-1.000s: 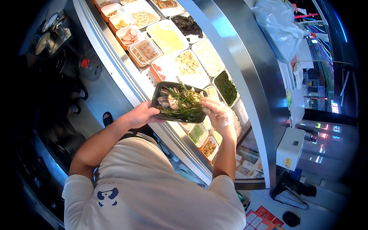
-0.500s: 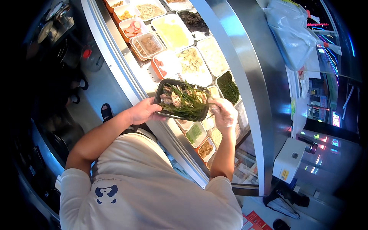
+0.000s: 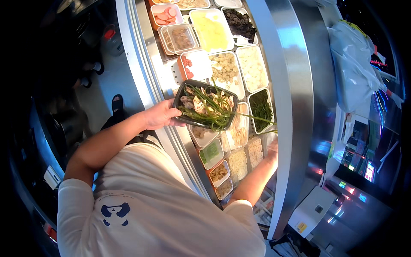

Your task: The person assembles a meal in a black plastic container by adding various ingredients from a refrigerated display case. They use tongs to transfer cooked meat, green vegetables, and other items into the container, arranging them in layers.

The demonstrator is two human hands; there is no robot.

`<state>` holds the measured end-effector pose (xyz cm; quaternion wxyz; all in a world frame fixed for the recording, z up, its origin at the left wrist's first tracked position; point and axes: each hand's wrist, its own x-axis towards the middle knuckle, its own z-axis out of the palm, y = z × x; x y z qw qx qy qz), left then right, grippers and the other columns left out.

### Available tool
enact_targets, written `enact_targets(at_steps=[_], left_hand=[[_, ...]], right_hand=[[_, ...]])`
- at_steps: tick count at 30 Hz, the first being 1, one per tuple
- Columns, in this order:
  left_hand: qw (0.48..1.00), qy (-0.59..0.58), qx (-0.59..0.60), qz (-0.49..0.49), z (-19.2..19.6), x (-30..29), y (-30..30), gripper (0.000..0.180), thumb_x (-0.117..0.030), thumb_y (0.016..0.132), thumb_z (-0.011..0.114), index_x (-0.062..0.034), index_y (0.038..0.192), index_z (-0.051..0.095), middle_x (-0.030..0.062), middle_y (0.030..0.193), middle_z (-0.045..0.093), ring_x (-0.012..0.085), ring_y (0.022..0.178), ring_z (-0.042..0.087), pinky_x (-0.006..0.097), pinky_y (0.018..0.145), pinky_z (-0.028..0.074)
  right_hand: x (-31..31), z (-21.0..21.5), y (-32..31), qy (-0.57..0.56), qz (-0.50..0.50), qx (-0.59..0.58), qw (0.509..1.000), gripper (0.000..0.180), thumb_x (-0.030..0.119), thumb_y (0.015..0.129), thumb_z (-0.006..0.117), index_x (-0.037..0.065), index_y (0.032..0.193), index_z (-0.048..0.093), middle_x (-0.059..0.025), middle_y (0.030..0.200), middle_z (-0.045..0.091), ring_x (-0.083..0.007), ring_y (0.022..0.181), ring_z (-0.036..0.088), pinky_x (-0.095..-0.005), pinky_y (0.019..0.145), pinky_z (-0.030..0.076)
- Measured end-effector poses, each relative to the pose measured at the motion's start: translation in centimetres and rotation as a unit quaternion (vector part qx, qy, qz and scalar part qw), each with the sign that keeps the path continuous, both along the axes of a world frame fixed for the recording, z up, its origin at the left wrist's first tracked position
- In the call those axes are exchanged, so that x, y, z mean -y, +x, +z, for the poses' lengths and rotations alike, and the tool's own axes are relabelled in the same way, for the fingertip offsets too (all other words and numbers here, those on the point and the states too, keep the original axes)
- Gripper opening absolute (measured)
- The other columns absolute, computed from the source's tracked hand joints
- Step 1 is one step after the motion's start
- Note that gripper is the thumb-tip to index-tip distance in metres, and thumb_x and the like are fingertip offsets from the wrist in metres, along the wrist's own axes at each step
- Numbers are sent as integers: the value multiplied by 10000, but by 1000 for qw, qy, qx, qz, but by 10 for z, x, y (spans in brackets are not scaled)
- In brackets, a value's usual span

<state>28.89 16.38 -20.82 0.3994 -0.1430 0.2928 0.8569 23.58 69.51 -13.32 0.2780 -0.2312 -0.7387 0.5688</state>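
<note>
Black tray of green stalks and pale meat pieces sits in my left hand, whose fingers are clamped on its near-left rim, holding it level above the middle of the chilled counter, over the row of food tubs. Some long green stalks hang past the tray's right edge toward the tub of dark greens. My right hand is down at the counter's right edge beside a tub of pale shreds; I cannot tell whether its fingers are apart or together, since the steel hood partly covers it. Under the tray I see a white tub, and nearer me a tub of light green pieces. Toward the far end lie a tub of yellow food, one of dark mushrooms and one of pink slices. A white plastic bag rests on the hood's right side
</note>
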Motion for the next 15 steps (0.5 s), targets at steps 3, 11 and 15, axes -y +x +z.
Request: enact_targets(at_steps=[3,11,15], left_hand=[[1000,-14,5,24,2,4,3,414,-23,1021,485,-30,1433,464,130,1362,617,253,1181,658,422,982,593],[994,-48,5,100,5,21,16,416,-24,1018,485,-9,1433,475,146,1362,616,271,1179,653,462,988,579],[987,-49,6,151,4,27,26,414,-34,1023,497,-3,1435,467,144,1372,605,260,1198,635,473,998,574]], right_hand=[[-32,5,-11,34,-24,-2,999,175,177,1008,679,3,986,676,-75,837,649,-138,622,562,-284,559,512],[-81,-16,-58,98,30,50,994,195,175,1021,651,-16,982,668,-80,827,657,-141,635,597,-287,560,533],[-108,-61,-86,132,104,112,979,206,174,1027,636,-25,980,664,-83,823,661,-143,642,615,-288,561,543]])
